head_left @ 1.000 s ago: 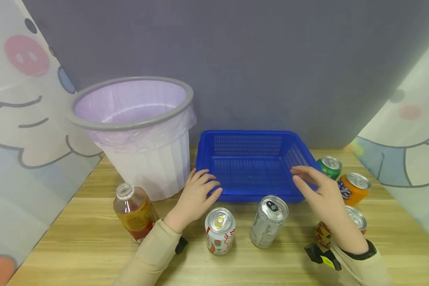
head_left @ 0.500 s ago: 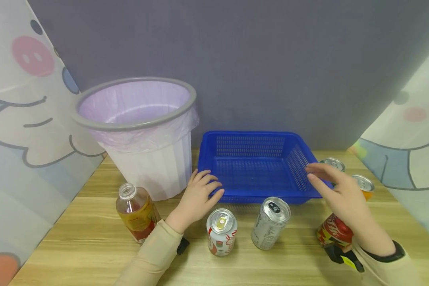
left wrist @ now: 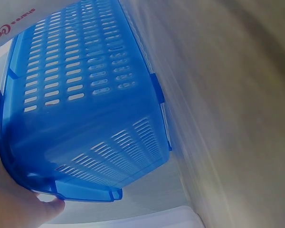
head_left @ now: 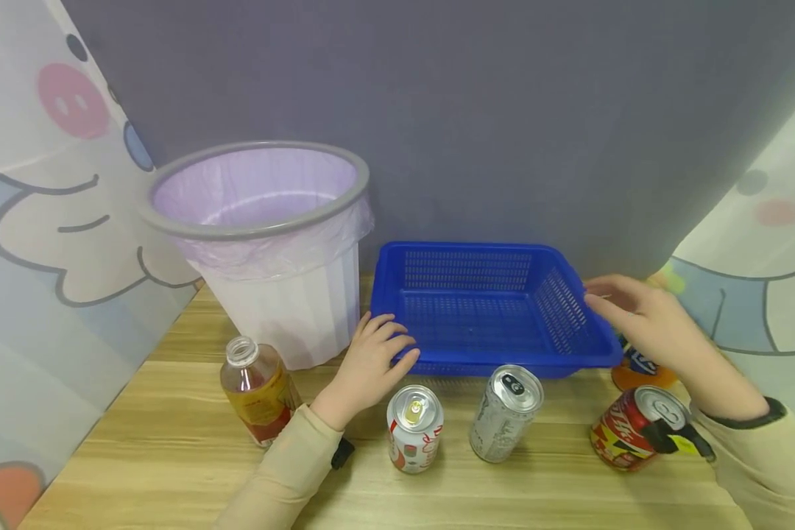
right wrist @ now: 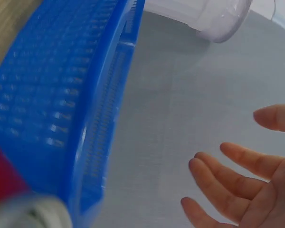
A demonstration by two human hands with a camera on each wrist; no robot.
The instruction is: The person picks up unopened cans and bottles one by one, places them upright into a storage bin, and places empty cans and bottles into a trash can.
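My left hand (head_left: 371, 361) rests on the near left corner of the blue plastic basket (head_left: 464, 361), fingers loosely spread over its rim. In the left wrist view, fingers (left wrist: 50, 209) lie at that basket's corner. My right hand (head_left: 652, 324) hovers at the basket's right edge, fingers slightly bent; the right wrist view shows them apart with nothing between. Below it are a red drink can (head_left: 626, 430), upright, and an orange can (head_left: 639, 377), mostly hidden behind wrist and hand. A white-and-red cola can (head_left: 411, 445) and a silver can (head_left: 500, 430) stand before the basket.
A white bin (head_left: 298, 309) with a purple liner stands back left. An uncapped bottle (head_left: 258, 401) with a yellow and red label stands in front of it. A grey wall (head_left: 464, 125) rises behind; cartoon-printed panels (head_left: 53, 243) flank the wooden table (head_left: 139, 442).
My right hand has moved right and slightly away from me, past the basket's right side, now covering the green can. My left hand keeps its place on the basket. The view has shifted slightly.
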